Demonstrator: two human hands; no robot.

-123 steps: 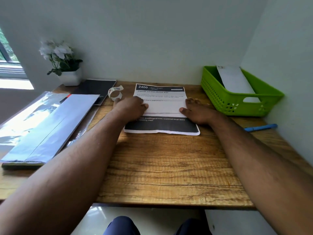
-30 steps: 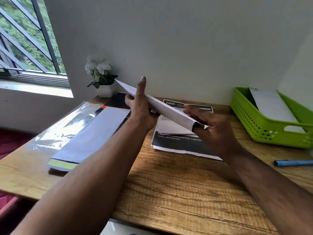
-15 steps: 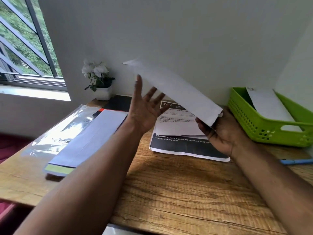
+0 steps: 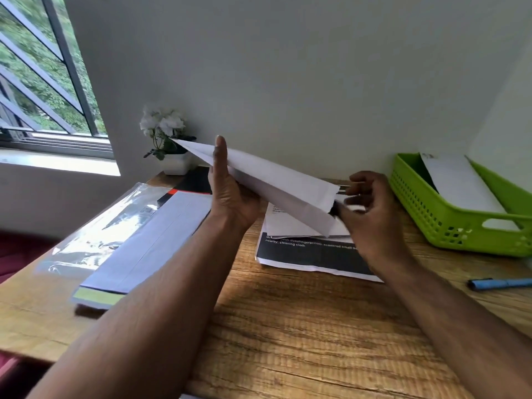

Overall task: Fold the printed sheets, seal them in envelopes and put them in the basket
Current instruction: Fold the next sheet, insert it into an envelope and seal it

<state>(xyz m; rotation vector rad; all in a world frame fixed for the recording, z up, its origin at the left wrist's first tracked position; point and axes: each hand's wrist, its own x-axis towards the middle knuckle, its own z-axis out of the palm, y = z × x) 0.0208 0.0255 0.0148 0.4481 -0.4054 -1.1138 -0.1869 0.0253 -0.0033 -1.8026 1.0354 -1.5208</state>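
Half a second ago the envelope (image 4: 276,185) was tipped up high in the right hand (image 4: 371,220) alone, with the left hand (image 4: 230,194) splayed and clear of it; now it has dropped lower and the left hand has come back under it, palm against its near side, thumb straight up across the paper and the other fingers hidden beneath. The right hand has moved to the envelope's open right end, fingers curled there and blurred with motion, so whether they pinch the flap or only the mouth I cannot tell. My guess is that the mouth is being worked open or the flap readied; no folded sheet is in either hand, so filling is yet to come. The envelope hangs in the air above the desk's (image 4: 288,326) back middle, over the printed sheets (image 4: 302,254), which lie flat there with a folded one on top. The basket (image 4: 449,223) sits at the back right corner with one white envelope already leaning inside. A stack of spare envelopes (image 4: 144,240) in clear wrap lies along the left edge, a potted plant (image 4: 169,145) stands at the back left, and a blue pen (image 4: 501,283) rests near the right edge. Nothing blocks the way to the basket; the envelope's far tip does point close to the plant.
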